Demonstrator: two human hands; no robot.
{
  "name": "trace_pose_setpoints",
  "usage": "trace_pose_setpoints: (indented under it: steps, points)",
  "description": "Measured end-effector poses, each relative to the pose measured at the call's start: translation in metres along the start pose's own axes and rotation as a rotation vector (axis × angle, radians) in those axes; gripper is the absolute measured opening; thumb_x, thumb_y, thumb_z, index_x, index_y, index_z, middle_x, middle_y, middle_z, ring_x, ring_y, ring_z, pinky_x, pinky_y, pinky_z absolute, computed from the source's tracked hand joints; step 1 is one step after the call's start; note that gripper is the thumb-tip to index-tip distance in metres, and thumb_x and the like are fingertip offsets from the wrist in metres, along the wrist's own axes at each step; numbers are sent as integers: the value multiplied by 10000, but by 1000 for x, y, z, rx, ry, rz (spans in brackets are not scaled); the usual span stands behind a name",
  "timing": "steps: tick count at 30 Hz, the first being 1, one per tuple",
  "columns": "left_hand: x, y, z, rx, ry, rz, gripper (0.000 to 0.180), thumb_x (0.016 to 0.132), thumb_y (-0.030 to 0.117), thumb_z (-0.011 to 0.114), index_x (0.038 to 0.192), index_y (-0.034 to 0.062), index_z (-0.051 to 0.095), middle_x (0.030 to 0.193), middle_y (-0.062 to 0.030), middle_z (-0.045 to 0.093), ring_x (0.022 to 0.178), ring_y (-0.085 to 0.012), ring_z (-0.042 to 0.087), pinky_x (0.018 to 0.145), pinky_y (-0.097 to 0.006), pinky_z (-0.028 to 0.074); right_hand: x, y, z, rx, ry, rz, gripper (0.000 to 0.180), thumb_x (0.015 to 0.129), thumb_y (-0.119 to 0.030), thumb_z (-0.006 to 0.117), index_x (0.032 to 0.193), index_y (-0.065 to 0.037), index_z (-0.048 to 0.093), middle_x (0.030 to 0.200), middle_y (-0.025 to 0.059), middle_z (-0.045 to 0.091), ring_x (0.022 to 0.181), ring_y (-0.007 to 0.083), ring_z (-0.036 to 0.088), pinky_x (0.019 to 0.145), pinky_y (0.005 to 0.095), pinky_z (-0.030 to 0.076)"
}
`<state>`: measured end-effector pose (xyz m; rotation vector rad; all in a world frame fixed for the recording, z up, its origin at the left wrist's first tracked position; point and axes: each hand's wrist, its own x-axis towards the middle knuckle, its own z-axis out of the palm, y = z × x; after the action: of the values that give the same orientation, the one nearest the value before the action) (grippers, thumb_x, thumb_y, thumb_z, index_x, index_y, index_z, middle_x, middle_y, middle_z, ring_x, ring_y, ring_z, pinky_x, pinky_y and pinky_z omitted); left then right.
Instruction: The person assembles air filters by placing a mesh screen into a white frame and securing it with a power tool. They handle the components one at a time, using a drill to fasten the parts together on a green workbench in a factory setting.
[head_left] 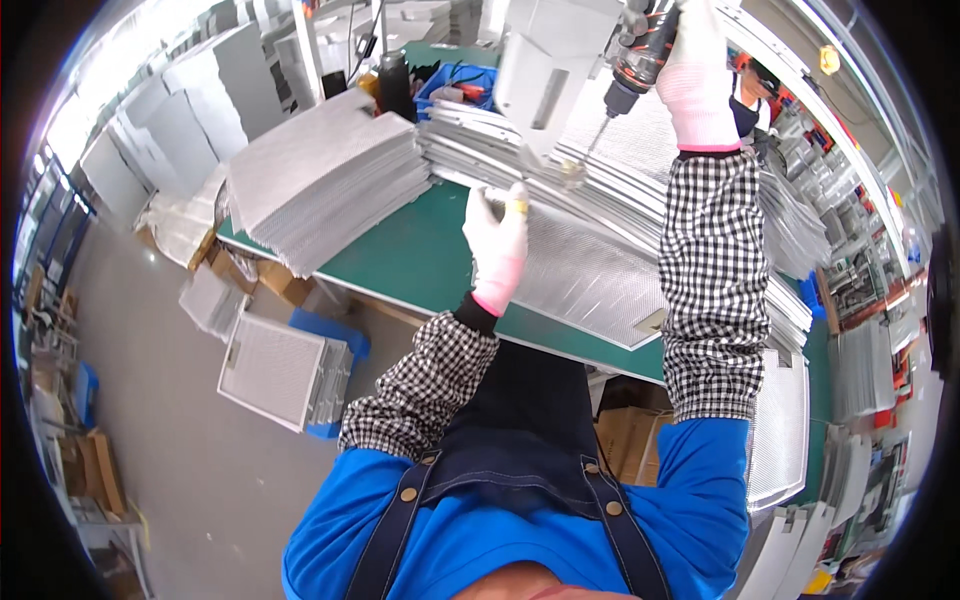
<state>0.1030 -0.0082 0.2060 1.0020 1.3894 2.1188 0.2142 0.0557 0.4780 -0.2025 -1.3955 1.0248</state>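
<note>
My right hand, in a white glove with a pink cuff, is closed round a black and red power screwdriver. Its long bit slants down to the left, with the tip close to the metal frame strips. My left hand, gloved alike, is by the left end of a mesh panel. Its thumb and forefinger stand apart, and a yellow patch shows on one fingertip; the other fingers are partly hidden. The mesh panel lies flat near the front edge of the green table.
A tall stack of mesh sheets stands on the table's left. Behind are a blue bin with small items and a dark bottle. A white machine part hangs ahead. Framed panels stand on the floor at left. A person is beyond.
</note>
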Motion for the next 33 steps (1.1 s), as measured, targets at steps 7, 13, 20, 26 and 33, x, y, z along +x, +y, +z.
trace_pose_setpoints:
  steps: [7, 13, 20, 26, 33]
  points:
    - [-2, 11, 11, -5, 25, 137, 341, 922, 274, 724, 1124, 18, 624, 965, -159, 679, 884, -288, 659, 818, -372, 514, 6, 2, 44, -4, 61, -148, 270, 962, -434, 657, 993, -170, 607, 826, -60, 588, 662, 52, 571, 494, 223, 419]
    - [12, -5, -2, 4, 101, 196, 345, 914, 278, 732, 1126, 27, 626, 970, -148, 676, 887, -284, 655, 814, -370, 513, -4, 32, 57, -63, -39, -55, 292, 992, -445, 605, 964, -154, 623, 831, -56, 598, 677, 29, 554, 539, 201, 417]
    - [1, 2, 12, -35, 46, 164, 373, 895, 290, 747, 1132, 27, 629, 945, -133, 662, 882, -279, 635, 816, -370, 506, -6, 18, 59, -112, -7, -151, 287, 1006, -434, 586, 981, -151, 625, 811, -67, 569, 704, 35, 533, 597, 192, 410]
    - [2, -1, 12, -83, 55, 141, 373, 886, 298, 750, 1125, 37, 632, 914, -132, 650, 831, -275, 601, 769, -379, 489, -4, 23, 68, -157, -103, -233, 275, 1017, -416, 571, 995, -146, 618, 841, -61, 553, 758, 39, 523, 646, 195, 407]
    - [-3, 8, 12, -100, 30, 64, 304, 885, 291, 757, 1011, 30, 667, 852, -135, 629, 740, -258, 591, 685, -379, 481, -7, 20, 72, -210, -163, -180, 283, 1006, -398, 583, 968, -118, 601, 834, -41, 553, 772, 59, 532, 688, 209, 427]
